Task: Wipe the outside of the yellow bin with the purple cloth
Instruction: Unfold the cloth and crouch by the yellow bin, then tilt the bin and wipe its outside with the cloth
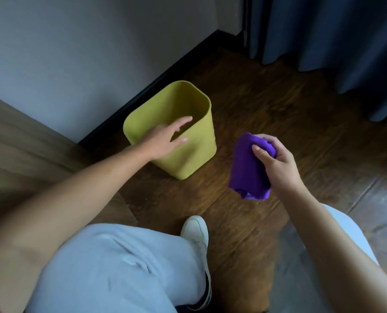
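A yellow bin [192,154] stands upright on the wooden floor near the wall, its mouth open toward me. My left hand [163,141] hovers over its near rim with fingers spread and nothing in it; whether it touches the rim I cannot tell. A bunched purple cloth [246,168] hangs to the right of the bin, apart from it. My right hand [276,161] grips the cloth's upper part, thumb pressed on the fabric.
A grey wall with a dark skirting board [156,80] runs behind the bin. Blue curtains [323,37] hang at the back right. A wooden panel [18,143] sits at left. My knee in light trousers [120,263] and a white shoe [196,231] are below.
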